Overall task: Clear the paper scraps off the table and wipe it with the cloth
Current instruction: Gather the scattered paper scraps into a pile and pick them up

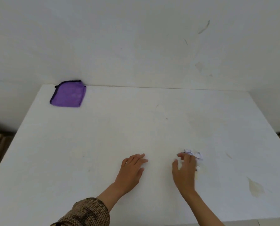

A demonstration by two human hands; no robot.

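Your right hand (185,167) is over the crumpled paper (194,154) near the front right of the table (103,136), fingers curled loosely around its near side; the picture is blurred there, so you cannot tell whether the wad is already gripped or only touched. Your left hand (133,167) lies flat and spread on the table just to the left, holding nothing. The step in hand looks like gathering the scraps, so close your fingers fully around the wad from above rather than pushing at it, since a light ball will likely skate away over this smooth top. A few pale bits seem to sit under and beside your right palm; sweep them together against the wad with the edge of the hand, and bring your left hand across as a backstop so nothing slides off the front edge. Check the whole top for strays before you leave, as white paper on a white table is easy to miss. The cloth (68,94) lies folded at the far left corner, well apart from both hands; leave it until the paper is gone.
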